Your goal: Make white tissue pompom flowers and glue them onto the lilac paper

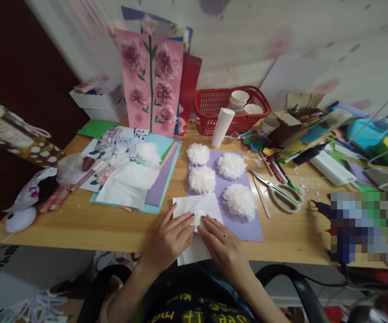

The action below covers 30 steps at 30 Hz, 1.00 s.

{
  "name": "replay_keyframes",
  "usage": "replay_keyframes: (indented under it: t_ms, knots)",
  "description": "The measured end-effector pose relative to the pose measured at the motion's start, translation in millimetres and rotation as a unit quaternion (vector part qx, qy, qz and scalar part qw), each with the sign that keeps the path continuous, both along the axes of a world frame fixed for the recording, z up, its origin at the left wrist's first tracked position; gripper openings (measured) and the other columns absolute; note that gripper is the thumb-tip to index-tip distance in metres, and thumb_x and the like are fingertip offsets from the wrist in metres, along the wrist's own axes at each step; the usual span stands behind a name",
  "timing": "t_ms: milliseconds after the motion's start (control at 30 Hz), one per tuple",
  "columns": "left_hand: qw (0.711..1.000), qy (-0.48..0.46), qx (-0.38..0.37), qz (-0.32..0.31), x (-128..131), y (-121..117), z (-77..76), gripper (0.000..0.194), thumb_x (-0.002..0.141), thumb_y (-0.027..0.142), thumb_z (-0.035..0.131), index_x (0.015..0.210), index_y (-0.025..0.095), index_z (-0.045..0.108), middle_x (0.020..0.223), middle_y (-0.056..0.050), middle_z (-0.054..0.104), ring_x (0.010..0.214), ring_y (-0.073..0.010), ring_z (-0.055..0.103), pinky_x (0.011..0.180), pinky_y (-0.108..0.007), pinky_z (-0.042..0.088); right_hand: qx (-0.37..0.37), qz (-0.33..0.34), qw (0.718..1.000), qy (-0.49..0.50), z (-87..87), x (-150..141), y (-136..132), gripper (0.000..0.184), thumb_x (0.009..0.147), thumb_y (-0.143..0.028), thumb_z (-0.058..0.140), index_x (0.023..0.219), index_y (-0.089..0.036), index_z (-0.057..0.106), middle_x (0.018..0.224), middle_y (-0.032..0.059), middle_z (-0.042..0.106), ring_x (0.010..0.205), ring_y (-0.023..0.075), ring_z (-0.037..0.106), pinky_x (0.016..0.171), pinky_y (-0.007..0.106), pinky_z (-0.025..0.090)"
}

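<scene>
Both palms face down over a thin white tissue sheet (pixel 210 202) at the table's front edge. My left hand (pixel 172 237) rests on its left part with fingers stretched out. From the right, my right hand (pixel 225 246), with a ring on one finger, lies on it too, fingers extended. The fingertips nearly meet at a small raised spot in the middle. Part of the sheet hangs toward my lap. Under and behind it is a purple card (pixel 229 229), bearing several fluffy white paper flowers (pixel 240 201).
Scissors (pixel 286 197) and a wooden stick (pixel 261 197) lie right of the card. Further right is a glue gun (pixel 323 208). Left are more white tissue (pixel 126 186) and coloured sheets. Behind stand a white roll (pixel 223 128), a red basket (pixel 210 121) and a pink flower picture (pixel 150 80).
</scene>
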<state>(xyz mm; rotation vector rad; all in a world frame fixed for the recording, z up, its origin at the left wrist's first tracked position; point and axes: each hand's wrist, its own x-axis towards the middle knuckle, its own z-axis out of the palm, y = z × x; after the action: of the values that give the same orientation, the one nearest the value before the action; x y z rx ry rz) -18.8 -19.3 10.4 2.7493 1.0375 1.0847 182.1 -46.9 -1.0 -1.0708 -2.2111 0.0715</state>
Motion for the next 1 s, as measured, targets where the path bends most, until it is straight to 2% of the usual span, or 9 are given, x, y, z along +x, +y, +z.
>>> replay_keyframes:
  t_ms: [100, 200, 333, 433, 567, 667, 800, 867, 1000]
  knots:
    - [1.0, -0.008, -0.003, -0.014, -0.4, -1.5, -1.8, 0.014, 0.093, 0.006, 0.055, 0.097, 0.011, 0.069, 0.11, -0.012, 0.077, 0.11, -0.0221, 0.071, 0.116, -0.053, 0.041, -0.009, -0.007, 1.0, 0.01, 1.2, -2.5, -1.3, 0.027, 0.092, -0.007, 0.056, 0.116, -0.011, 0.069, 0.122, 0.0175, 0.071, 0.119, 0.0287, 0.065, 0.095, 0.044, 0.061]
    - [1.0, -0.011, 0.003, -0.027, -1.7, -2.4, -2.8, 0.018, 0.094, 0.006, 0.052, 0.1, 0.011, 0.068, 0.11, -0.012, 0.077, 0.109, -0.0213, 0.071, 0.111, -0.05, 0.048, -0.016, -0.012, 1.0, 0.015, 0.5, -4.6, -3.0, 0.029, 0.092, -0.01, 0.059, 0.12, -0.011, 0.067, 0.123, 0.0178, 0.07, 0.121, 0.0295, 0.064, 0.096, 0.045, 0.06]
    - [0.999, -0.01, 0.012, -0.038, -2.6, -2.0, -3.0, 0.019, 0.094, 0.005, 0.051, 0.1, 0.011, 0.069, 0.107, -0.012, 0.078, 0.106, -0.0214, 0.072, 0.108, -0.048, 0.052, -0.006, -0.013, 1.0, 0.006, -3.8, -3.5, -3.4, 0.035, 0.093, -0.003, 0.052, 0.124, -0.013, 0.065, 0.125, 0.0159, 0.07, 0.122, 0.0291, 0.063, 0.096, 0.047, 0.06]
    - [0.999, -0.002, -0.005, -0.046, -2.1, -3.2, -0.9, 0.022, 0.093, 0.005, 0.05, 0.101, 0.012, 0.069, 0.107, -0.011, 0.078, 0.106, -0.021, 0.072, 0.109, -0.047, 0.051, -0.019, -0.005, 1.0, 0.012, -3.0, -2.4, -2.9, 0.036, 0.092, -0.004, 0.053, 0.124, -0.014, 0.066, 0.125, 0.0155, 0.07, 0.123, 0.0292, 0.063, 0.096, 0.047, 0.06]
    - [0.998, -0.01, -0.055, -0.029, -0.9, -8.8, 2.7, 0.024, 0.089, 0.008, 0.051, 0.104, 0.013, 0.07, 0.109, -0.011, 0.077, 0.105, -0.0224, 0.073, 0.108, -0.047, 0.052, -0.046, 0.005, 0.999, 0.004, 3.1, -2.3, -4.3, 0.033, 0.092, -0.007, 0.053, 0.121, -0.012, 0.069, 0.128, 0.0166, 0.068, 0.126, 0.0288, 0.061, 0.098, 0.047, 0.059]
    - [0.997, -0.027, -0.074, -0.021, 0.0, -12.2, 2.0, 0.019, 0.092, 0.01, 0.053, 0.099, 0.014, 0.07, 0.11, -0.01, 0.077, 0.105, -0.0229, 0.073, 0.105, -0.047, 0.054, -0.054, 0.006, 0.998, -0.008, 4.8, -2.2, -6.8, 0.035, 0.093, -0.006, 0.05, 0.123, -0.011, 0.068, 0.132, 0.0169, 0.066, 0.13, 0.029, 0.057, 0.1, 0.048, 0.057]
    - [0.993, -0.052, -0.103, 0.016, 3.6, -11.1, -1.5, 0.015, 0.096, 0.013, 0.055, 0.093, 0.016, 0.069, 0.103, -0.007, 0.079, 0.097, -0.0206, 0.074, 0.088, -0.039, 0.061, -0.058, 0.013, 0.998, -0.017, 3.8, -0.9, -11.0, 0.05, 0.089, 0.002, 0.044, 0.135, -0.011, 0.059, 0.139, 0.0168, 0.06, 0.136, 0.0288, 0.05, 0.104, 0.05, 0.054]
    - [0.993, -0.037, -0.11, 0.03, 6.1, -9.0, -2.8, 0.017, 0.097, 0.014, 0.054, 0.103, 0.016, 0.069, 0.104, -0.008, 0.078, 0.096, -0.0207, 0.074, 0.081, -0.036, 0.062, -0.055, 0.013, 0.998, -0.021, 3.9, 0.8, -14.0, 0.053, 0.088, 0.004, 0.044, 0.137, -0.009, 0.057, 0.139, 0.0178, 0.06, 0.136, 0.0291, 0.05, 0.105, 0.049, 0.053]
    - [0.991, 0.013, -0.131, 0.023, 8.4, -5.6, -4.8, 0.035, 0.097, 0.012, 0.052, 0.132, 0.015, 0.058, 0.122, -0.012, 0.071, 0.107, -0.0212, 0.068, 0.087, -0.037, 0.06, -0.055, -0.012, 0.998, 0.006, 3.3, 5.4, -22.6, 0.046, 0.09, -0.002, 0.048, 0.135, -0.009, 0.059, 0.134, 0.0179, 0.064, 0.131, 0.0285, 0.056, 0.103, 0.046, 0.055]
